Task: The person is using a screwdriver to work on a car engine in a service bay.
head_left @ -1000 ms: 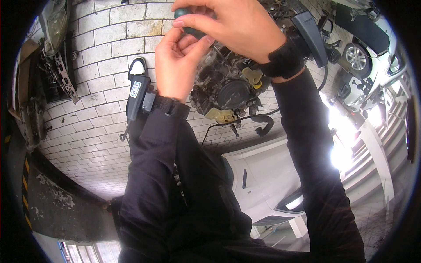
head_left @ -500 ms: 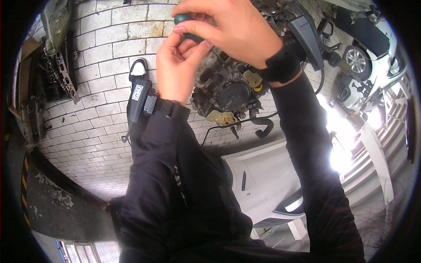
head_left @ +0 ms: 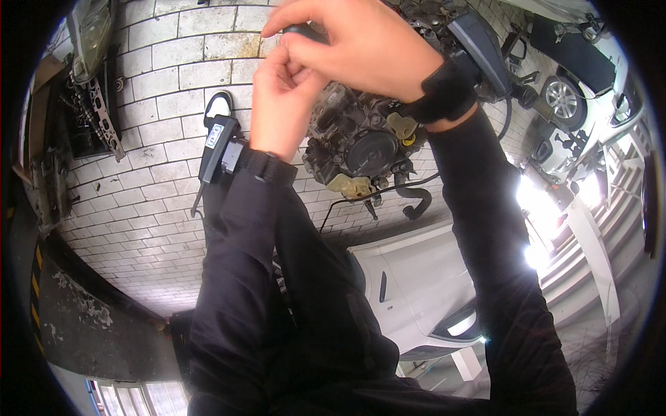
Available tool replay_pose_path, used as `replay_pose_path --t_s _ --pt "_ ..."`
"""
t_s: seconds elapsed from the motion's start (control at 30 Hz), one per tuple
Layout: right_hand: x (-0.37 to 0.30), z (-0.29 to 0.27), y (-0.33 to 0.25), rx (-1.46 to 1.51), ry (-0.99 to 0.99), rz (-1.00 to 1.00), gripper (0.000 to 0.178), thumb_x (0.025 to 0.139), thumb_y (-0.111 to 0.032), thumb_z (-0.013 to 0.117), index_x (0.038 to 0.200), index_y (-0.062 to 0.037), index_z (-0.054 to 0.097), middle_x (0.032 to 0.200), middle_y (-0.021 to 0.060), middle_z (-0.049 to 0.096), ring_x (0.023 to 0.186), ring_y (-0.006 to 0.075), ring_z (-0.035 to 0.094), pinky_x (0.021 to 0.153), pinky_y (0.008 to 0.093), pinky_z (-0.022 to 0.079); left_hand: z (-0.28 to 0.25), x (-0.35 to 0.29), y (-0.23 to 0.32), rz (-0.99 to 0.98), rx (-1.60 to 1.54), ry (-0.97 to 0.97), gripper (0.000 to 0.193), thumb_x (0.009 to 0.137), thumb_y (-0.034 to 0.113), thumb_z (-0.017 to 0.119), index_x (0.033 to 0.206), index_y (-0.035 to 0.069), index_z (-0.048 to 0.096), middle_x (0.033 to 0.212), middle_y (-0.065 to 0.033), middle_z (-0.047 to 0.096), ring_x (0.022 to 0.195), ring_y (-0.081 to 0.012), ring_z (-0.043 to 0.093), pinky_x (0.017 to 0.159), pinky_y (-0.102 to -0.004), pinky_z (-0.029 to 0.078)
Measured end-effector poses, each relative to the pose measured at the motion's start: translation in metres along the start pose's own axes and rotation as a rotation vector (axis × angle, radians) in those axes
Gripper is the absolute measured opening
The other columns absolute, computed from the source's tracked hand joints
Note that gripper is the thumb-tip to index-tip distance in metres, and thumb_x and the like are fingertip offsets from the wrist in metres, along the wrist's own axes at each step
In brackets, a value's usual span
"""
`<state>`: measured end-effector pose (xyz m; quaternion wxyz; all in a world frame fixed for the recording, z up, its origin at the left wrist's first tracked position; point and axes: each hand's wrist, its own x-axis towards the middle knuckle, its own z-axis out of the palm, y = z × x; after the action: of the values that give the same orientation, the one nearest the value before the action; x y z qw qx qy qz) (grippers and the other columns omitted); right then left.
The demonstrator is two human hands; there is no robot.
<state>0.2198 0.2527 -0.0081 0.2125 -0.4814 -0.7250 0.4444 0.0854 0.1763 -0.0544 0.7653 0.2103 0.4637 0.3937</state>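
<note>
At the top of the view my right hand bends over a small dark object with a smooth rounded end, gripping it between thumb and fingers. Most of that object is hidden, so its kind does not show. Close beneath, my left hand is closed, its curled fingertips meeting the right hand's underside. What the left fingers hold is hidden behind the right hand. A dirty engine with a round dark cover stands on the floor, below and right of both hands.
Metal and plastic car parts are piled at the left on the white tiled floor. A black hose juts from the engine. Behind it is a pale car. Another white car shows at the right.
My right hand has turned over the dark object and covers more of it; its green rounded end no longer shows clearly. My left hand has shifted slightly, and its wrist has turned.
</note>
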Motion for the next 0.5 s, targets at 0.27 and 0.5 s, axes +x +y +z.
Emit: replay_pose_path --t_s 0.27,0.5 --pt "0.002 -0.012 -0.020 -0.056 -0.034 0.217 0.022 0.085 -0.011 0.065 0.099 0.0051 0.069 0.085 0.0232 0.068 0.081 0.0381 0.068 0.075 0.0409 0.055 -0.003 0.005 0.001 -0.068 0.342 0.017 0.024 0.091 0.005 0.071 0.111 -0.004 0.061 0.091 0.0009 0.066 0.078 -0.0013 0.058 0.065 -0.0178 0.045" --pt "-0.013 -0.006 -0.025 -0.102 0.078 0.039 0.019 0.081 -0.020 0.072 0.085 -0.0021 0.066 0.082 0.0146 0.067 0.079 0.0314 0.067 0.072 0.0397 0.053 0.006 -0.005 0.006 -0.083 -0.016 0.023 0.021 0.092 0.010 0.072 0.108 -0.001 0.064 0.087 0.0017 0.067 0.077 -0.0021 0.059 0.065 -0.0175 0.045"
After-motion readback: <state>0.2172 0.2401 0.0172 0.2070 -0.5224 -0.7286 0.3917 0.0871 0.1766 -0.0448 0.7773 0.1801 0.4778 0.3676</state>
